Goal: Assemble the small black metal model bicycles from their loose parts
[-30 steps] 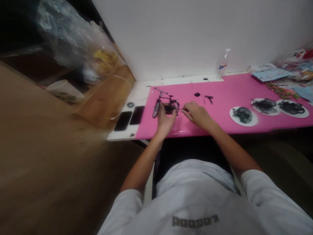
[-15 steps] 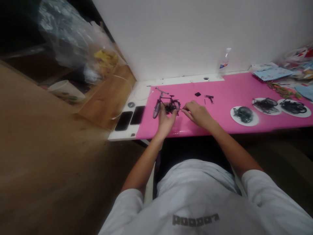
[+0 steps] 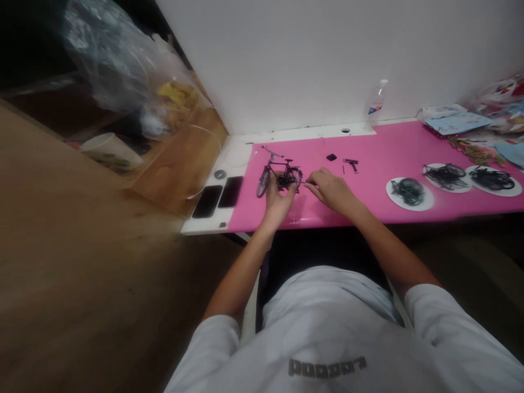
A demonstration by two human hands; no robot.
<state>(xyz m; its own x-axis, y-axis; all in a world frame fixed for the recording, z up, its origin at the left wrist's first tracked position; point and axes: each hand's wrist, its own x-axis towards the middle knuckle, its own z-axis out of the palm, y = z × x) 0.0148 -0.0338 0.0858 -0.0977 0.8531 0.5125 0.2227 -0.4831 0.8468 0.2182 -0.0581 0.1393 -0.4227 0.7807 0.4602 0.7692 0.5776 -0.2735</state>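
A small dark model bicycle [image 3: 275, 166] stands upright on the pink mat [image 3: 368, 158]. My left hand [image 3: 277, 201] is closed around its rear wheel and frame from below. My right hand [image 3: 331, 190] is pinched on a thin dark tool whose tip points at the rear wheel hub. A small black part [image 3: 331, 157] and a small dark metal piece [image 3: 350, 163] lie on the mat just behind my right hand.
Two black phones [image 3: 218, 197] lie on the white desk edge at left. Three white plates [image 3: 410, 193] with dark parts sit at right. A clear bottle [image 3: 375, 103] stands by the wall. Papers and clutter fill the far right; plastic bags hang at left.
Hardly anything has changed; my hands stay at the bicycle's rear wheel, with only a slight shift of the view.
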